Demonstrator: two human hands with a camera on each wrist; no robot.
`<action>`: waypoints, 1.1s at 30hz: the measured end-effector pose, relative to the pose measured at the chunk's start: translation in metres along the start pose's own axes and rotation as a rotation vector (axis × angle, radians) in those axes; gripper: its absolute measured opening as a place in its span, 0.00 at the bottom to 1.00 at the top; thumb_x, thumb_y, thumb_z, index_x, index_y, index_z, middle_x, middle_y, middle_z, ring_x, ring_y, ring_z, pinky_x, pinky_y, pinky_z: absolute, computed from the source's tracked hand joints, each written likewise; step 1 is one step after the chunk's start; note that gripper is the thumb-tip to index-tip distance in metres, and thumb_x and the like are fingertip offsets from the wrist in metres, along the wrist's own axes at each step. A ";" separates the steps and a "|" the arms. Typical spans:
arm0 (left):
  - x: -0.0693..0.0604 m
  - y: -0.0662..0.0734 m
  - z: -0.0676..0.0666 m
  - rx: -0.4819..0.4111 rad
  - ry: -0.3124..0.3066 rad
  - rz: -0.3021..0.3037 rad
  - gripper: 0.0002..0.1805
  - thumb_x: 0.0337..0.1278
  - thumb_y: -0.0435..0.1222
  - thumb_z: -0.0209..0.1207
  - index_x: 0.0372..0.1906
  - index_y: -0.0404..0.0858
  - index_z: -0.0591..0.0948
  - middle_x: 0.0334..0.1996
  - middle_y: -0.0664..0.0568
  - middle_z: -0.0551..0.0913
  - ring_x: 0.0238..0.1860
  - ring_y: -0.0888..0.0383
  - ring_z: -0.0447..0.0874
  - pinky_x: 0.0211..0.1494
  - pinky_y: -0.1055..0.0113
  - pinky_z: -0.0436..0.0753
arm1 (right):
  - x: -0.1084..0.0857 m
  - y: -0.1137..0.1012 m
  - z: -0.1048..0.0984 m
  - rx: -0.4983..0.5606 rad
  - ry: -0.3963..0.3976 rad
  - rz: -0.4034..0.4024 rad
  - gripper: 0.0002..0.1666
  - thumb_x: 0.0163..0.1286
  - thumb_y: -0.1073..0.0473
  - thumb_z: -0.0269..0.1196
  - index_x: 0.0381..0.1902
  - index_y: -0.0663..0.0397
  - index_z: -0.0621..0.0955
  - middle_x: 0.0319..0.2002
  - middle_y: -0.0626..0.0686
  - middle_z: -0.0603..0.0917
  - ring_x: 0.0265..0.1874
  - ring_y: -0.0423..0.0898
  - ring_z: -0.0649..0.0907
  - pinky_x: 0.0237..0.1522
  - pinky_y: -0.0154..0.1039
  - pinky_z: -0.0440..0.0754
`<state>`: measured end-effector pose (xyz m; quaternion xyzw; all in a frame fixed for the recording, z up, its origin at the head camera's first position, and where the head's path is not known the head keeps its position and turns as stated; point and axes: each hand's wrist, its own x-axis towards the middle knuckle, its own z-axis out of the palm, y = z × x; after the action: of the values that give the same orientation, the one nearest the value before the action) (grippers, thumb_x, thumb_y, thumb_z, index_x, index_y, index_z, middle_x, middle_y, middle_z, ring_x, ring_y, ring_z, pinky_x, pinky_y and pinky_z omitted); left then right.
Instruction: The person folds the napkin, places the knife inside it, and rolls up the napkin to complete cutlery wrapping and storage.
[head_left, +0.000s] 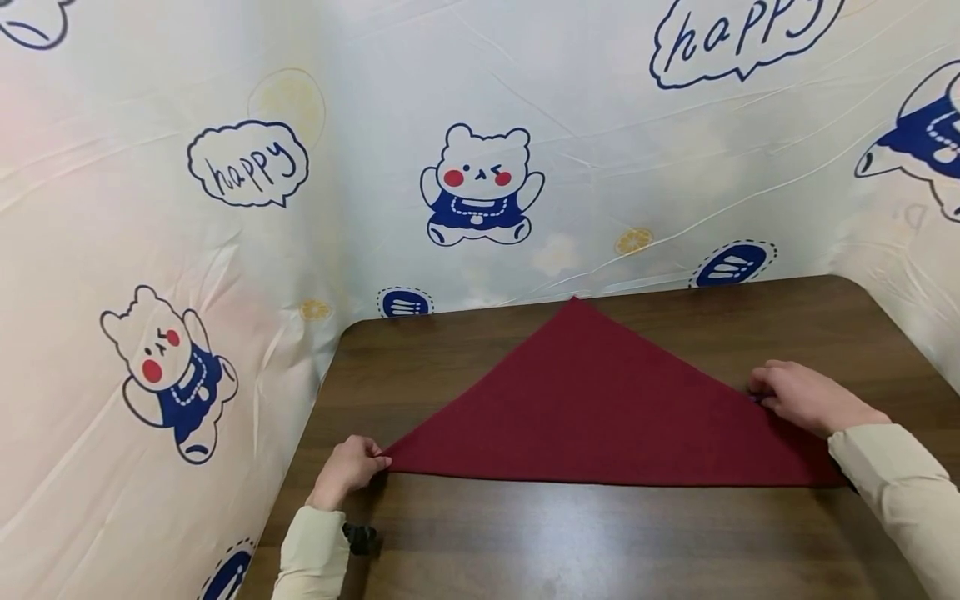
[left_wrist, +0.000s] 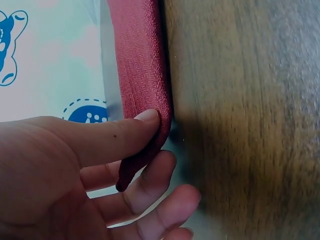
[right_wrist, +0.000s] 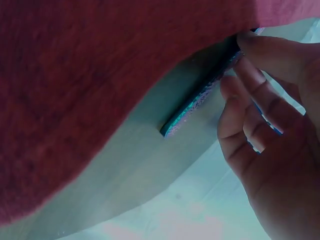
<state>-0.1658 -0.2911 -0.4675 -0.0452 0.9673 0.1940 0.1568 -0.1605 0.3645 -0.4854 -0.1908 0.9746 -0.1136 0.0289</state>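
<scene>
A dark red cloth (head_left: 600, 408), folded or cut to a triangle, lies on the brown wooden table with its point toward the back. At its left corner my left hand (head_left: 349, 469) pinches the cloth between thumb and fingers; the left wrist view shows the thumb (left_wrist: 142, 127) on top of the narrow tip. My right hand (head_left: 810, 398) is over the right slanting edge. Between its thumb and forefinger it pinches a slim dark strip (right_wrist: 195, 102) with a teal and purple sheen, beside the cloth's edge. The strip's kind is unclear. My right forearm hides the cloth's right corner.
The wooden table (head_left: 570, 542) has rounded back corners. Pale sheeting (head_left: 360, 167) printed with bears and the word "happy" hangs behind and at both sides. A small black device (head_left: 362, 538) sits at my left wrist.
</scene>
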 end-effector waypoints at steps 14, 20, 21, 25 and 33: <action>-0.002 0.000 -0.001 0.023 0.017 -0.027 0.10 0.56 0.40 0.64 0.29 0.37 0.80 0.26 0.48 0.79 0.27 0.54 0.73 0.29 0.63 0.70 | -0.015 0.024 -0.008 0.047 -0.158 0.110 0.13 0.57 0.63 0.65 0.17 0.51 0.73 0.16 0.43 0.70 0.18 0.40 0.67 0.23 0.36 0.65; -0.003 0.001 0.000 0.023 0.031 -0.037 0.13 0.57 0.43 0.63 0.33 0.36 0.80 0.28 0.46 0.80 0.28 0.53 0.74 0.31 0.61 0.72 | -0.022 0.027 -0.011 0.058 -0.200 0.190 0.13 0.52 0.60 0.66 0.14 0.50 0.73 0.15 0.44 0.70 0.18 0.42 0.67 0.22 0.38 0.65; -0.003 0.001 0.000 0.023 0.033 -0.037 0.13 0.57 0.43 0.63 0.34 0.36 0.79 0.29 0.46 0.80 0.28 0.53 0.74 0.31 0.61 0.72 | -0.023 0.028 -0.010 0.056 -0.198 0.201 0.13 0.51 0.60 0.66 0.15 0.51 0.73 0.15 0.45 0.71 0.18 0.42 0.67 0.23 0.38 0.66; -0.002 0.000 0.002 0.025 0.035 -0.037 0.14 0.57 0.45 0.63 0.34 0.36 0.79 0.29 0.46 0.80 0.28 0.53 0.74 0.31 0.60 0.72 | -0.023 0.029 -0.010 0.028 -0.197 0.234 0.15 0.50 0.58 0.67 0.17 0.53 0.71 0.17 0.48 0.71 0.19 0.44 0.69 0.23 0.40 0.67; -0.002 0.000 0.003 0.020 0.054 -0.012 0.14 0.57 0.43 0.63 0.34 0.36 0.79 0.28 0.47 0.80 0.28 0.53 0.74 0.32 0.60 0.73 | -0.022 0.029 -0.014 -0.035 -0.206 0.260 0.12 0.51 0.60 0.65 0.19 0.56 0.72 0.20 0.52 0.74 0.21 0.48 0.72 0.23 0.48 0.72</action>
<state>-0.1634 -0.2903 -0.4695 -0.0545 0.9729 0.1819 0.1322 -0.1520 0.4020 -0.4777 -0.0742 0.9848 -0.0717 0.1398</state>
